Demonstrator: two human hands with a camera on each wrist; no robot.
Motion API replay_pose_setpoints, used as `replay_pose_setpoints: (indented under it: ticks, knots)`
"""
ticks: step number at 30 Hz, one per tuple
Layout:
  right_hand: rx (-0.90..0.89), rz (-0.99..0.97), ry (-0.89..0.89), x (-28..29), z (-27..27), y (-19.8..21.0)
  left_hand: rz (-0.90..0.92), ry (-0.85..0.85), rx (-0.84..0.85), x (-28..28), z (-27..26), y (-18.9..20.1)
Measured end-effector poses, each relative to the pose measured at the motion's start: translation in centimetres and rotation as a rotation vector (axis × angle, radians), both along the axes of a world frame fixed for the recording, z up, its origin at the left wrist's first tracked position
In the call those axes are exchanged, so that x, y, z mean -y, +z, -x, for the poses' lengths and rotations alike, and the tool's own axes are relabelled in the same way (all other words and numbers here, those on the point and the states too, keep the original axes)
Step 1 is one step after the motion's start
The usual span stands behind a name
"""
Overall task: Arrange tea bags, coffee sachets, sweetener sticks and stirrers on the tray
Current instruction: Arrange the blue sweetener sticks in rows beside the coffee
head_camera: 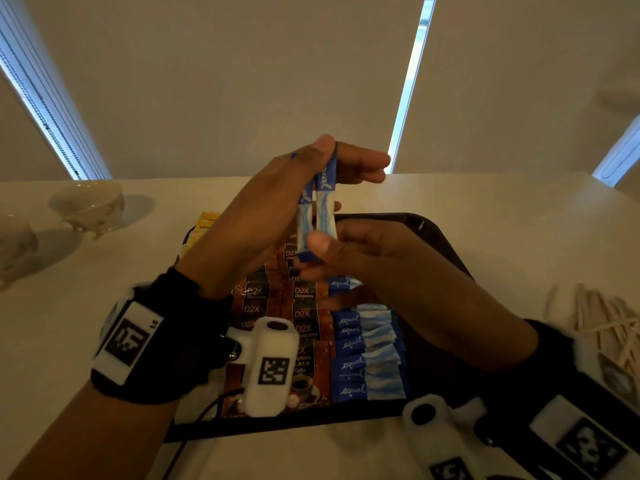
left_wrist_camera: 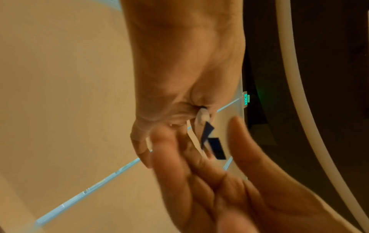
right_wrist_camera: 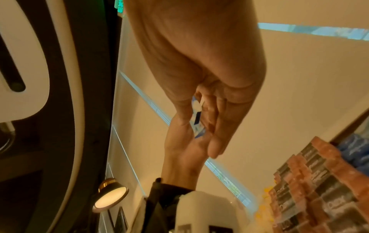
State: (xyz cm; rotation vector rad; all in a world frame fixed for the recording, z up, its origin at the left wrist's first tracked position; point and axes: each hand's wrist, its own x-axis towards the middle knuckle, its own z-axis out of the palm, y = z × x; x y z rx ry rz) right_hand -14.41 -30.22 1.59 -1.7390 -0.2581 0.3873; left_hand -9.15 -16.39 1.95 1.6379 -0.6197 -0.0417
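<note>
Two blue-and-white "equal" sweetener sticks [head_camera: 317, 209] stand upright in the air above the black tray [head_camera: 433, 233]. My left hand [head_camera: 332, 157] pinches their top ends between thumb and fingers. My right hand [head_camera: 327, 251] pinches their lower ends, thumb in front. The left wrist view shows the sweetener sticks [left_wrist_camera: 216, 148] between both hands, and the right wrist view shows the sweetener sticks [right_wrist_camera: 196, 121] the same way. On the tray lie rows of brown D2X coffee sachets [head_camera: 304, 317], a column of sweetener sticks [head_camera: 363, 355] and yellow tea bags [head_camera: 204, 223]. Wooden stirrers [head_camera: 602, 323] lie in a loose pile on the table to the right of the tray.
Two pale teacups [head_camera: 90, 206] [head_camera: 14, 244] stand on the white table at the far left. One sweetener stick [head_camera: 341, 284] lies apart, above the column. The tray's right part is dark and partly hidden by my right forearm.
</note>
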Motion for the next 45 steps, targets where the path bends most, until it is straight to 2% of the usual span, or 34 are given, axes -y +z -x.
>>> replay_pose_setpoints:
  ticks: [3, 8, 14, 18, 21, 26, 30, 40, 45]
  knots:
    - [-0.062, -0.113, 0.000, -0.4, -0.1, -0.1, -0.001, -0.044, 0.035, 0.2, 0.3, -0.1]
    - [-0.126, -0.172, 0.079, 0.2, -0.1, -0.1, 0.062, -0.065, 0.010, -0.6, -0.2, 0.2]
    - [-0.234, -0.195, 0.187, 0.3, 0.0, 0.0, -0.119, -0.016, -0.006, -0.8, 0.2, 0.5]
    - [-0.250, -0.196, 0.159, -0.1, -0.1, -0.2, -0.150, -0.030, -0.040, -0.5, 0.4, 0.4]
    - [-0.247, -0.183, 0.149, -0.4, 0.0, -0.2, -0.043, -0.035, -0.002, -0.2, 0.3, 0.3]
    - [-0.191, -0.170, 0.085, -0.6, 0.1, -0.1, 0.211, -0.053, -0.045, -0.2, -0.3, 0.2]
    - [-0.175, -0.218, 0.061, -0.7, 0.1, -0.3, 0.316, -0.093, -0.060, -0.1, -0.4, 0.1]
    - [-0.126, -0.271, 0.067, -0.7, 0.1, -0.4, 0.372, -0.192, -0.125, 0.0, -0.4, 0.2]
    - [-0.102, -0.252, 0.074, -0.4, 0.1, -0.3, 0.273, -0.191, -0.156, 0.1, 0.1, 0.4]
